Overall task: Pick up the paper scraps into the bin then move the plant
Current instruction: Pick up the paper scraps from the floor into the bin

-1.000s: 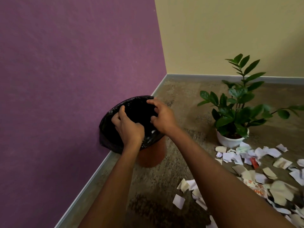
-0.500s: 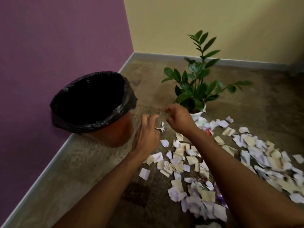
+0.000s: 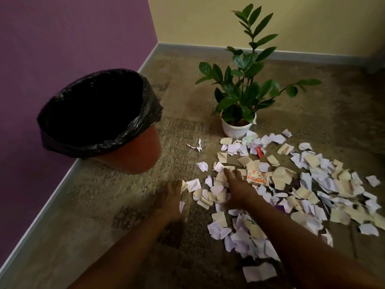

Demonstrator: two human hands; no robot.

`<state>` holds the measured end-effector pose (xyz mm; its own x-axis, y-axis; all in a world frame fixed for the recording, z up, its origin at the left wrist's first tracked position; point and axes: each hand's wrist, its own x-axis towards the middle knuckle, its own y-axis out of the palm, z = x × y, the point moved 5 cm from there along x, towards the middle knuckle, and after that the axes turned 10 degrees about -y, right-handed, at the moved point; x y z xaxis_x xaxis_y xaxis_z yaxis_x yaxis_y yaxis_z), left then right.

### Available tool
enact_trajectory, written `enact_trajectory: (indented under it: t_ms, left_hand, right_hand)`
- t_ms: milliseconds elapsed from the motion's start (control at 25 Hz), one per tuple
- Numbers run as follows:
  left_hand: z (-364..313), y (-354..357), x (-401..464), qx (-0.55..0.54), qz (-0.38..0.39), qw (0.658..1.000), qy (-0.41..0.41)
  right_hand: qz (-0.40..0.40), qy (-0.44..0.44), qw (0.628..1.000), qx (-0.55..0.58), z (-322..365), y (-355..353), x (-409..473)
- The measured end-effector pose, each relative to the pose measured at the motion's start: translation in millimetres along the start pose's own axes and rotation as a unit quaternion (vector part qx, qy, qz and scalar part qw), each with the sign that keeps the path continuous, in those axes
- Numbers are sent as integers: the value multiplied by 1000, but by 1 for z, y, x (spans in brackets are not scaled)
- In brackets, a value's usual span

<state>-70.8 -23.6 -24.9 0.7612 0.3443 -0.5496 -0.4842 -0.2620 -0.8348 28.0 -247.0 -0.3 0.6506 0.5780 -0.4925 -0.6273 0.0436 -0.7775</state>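
Note:
Several white and beige paper scraps point(image 3: 291, 184) lie spread over the floor at centre and right. An orange bin point(image 3: 133, 155) lined with a black bag stands at the left by the purple wall. A green plant in a white pot point(image 3: 236, 129) stands behind the scraps. My left hand point(image 3: 169, 197), blurred, rests flat on the floor at the left edge of the pile, fingers apart. My right hand point(image 3: 236, 188) lies spread on top of the scraps, fingers apart, a little right of the left hand.
The purple wall point(image 3: 62, 38) meets a yellow wall point(image 3: 312, 21) in the corner behind the bin, with a grey skirting board along both. A red scrap point(image 3: 260, 152) and a printed orange piece point(image 3: 257, 178) lie among the papers. Mottled carpet lies between bin and plant.
Both hands have left the bin's rim and dropped down to the floor onto the near edge of the paper pile. The view has swung right and down.

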Motion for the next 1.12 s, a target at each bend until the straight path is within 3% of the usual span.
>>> enact_trajectory:
  t_ms: [160, 480, 880, 1120]
  left_hand:
    - [-22, 1, -1, -77, -20, 997, 18]
    - [-72, -12, 12, -209, -46, 976, 46]
    - [-68, -33, 22, -203, -108, 973, 28]
    - [-53, -86, 11, -256, -169, 952, 15]
  right_hand:
    - [-29, 17, 999, -19, 3, 9, 14]
    - [-95, -46, 991, 83, 19, 8, 41]
    - [-166, -69, 978, 104, 22, -15, 31]
    - [-281, -65, 951, 115, 35, -71, 27]
